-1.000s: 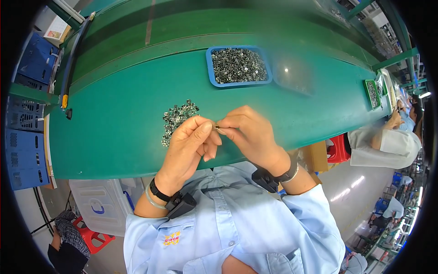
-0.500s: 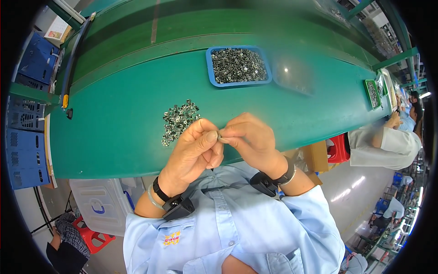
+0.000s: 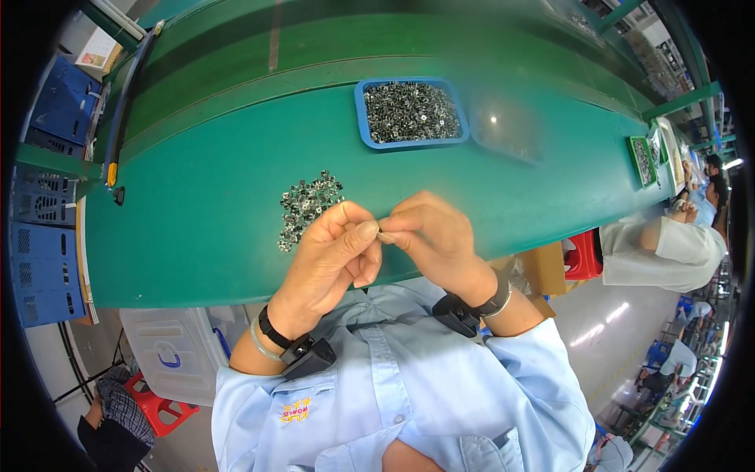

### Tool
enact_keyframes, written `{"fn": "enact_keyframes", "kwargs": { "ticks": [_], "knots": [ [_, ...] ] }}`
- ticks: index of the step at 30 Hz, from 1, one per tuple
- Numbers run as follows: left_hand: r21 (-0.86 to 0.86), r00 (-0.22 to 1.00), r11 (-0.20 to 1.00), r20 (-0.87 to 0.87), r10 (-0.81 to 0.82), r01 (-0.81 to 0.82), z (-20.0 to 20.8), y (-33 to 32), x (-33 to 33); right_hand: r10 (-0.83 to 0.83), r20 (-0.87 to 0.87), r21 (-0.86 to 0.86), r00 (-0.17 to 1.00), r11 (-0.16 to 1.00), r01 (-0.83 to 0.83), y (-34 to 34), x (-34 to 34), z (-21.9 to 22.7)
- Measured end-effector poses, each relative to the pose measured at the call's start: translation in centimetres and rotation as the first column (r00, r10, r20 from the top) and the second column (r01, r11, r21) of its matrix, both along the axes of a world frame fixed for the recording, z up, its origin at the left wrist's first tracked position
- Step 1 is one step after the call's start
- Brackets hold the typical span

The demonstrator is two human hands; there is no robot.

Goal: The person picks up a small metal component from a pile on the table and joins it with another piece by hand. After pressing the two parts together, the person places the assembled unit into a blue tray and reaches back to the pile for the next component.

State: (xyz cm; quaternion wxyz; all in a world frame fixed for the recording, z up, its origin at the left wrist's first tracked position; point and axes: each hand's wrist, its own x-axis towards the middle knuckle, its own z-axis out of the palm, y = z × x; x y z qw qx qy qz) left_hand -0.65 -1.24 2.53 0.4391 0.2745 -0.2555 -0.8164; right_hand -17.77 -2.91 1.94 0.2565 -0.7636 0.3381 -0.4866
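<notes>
My left hand [image 3: 334, 250] and my right hand [image 3: 432, 240] meet fingertip to fingertip above the near part of the green worktable [image 3: 197, 220]. Thumb and forefinger of each are pinched together. Between them sits something tiny and dark, almost wholly covered by the fingertips. Just beyond my left hand lies a loose pile of small shiny metal parts [image 3: 307, 206], some of it hidden behind the fingers. Farther off, a blue tray [image 3: 417, 145] holds a heap of similar small metal parts [image 3: 413, 112].
Behind the tray runs a green conveyor belt [image 3: 330, 35] with a raised edge. A clear plastic lid-like shape [image 3: 507, 126] is blurred beside the tray. Blue crates [image 3: 49, 271] stand at far left. A co-worker [image 3: 668, 248] sits at right near a green tray [image 3: 642, 163].
Both hands stay pinched together and have shifted very slightly. The small metallic piece that showed between the fingertips is now mostly covered.
</notes>
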Motion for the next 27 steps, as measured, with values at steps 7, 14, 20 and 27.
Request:
{"fn": "enact_keyframes", "kwargs": {
  "ticks": [7,14,20,27],
  "knots": [
    [0.016,0.999,1.000,-0.043,0.002,-0.002,0.1,0.0,0.1,0.013,0.181,0.202,0.983,0.978,-0.050,-0.3,0.0,-0.3],
    [0.019,0.999,1.000,0.034,0.015,-0.015,-1.7,1.3,2.1,-0.198,-0.024,0.207,0.980,0.958,0.199,-7.0,-2.6,1.1],
    [0.103,0.996,0.992,0.057,0.073,-0.078,-2.8,2.1,4.1,-0.346,-0.367,-0.103,0.864,0.938,0.332,-9.5,-2.6,-0.8],
    [0.136,0.996,0.987,0.041,0.080,-0.085,-3.0,1.9,4.6,-0.006,-0.513,-0.001,0.858,1.000,0.007,-4.3,2.3,-1.8]
  ]
}}
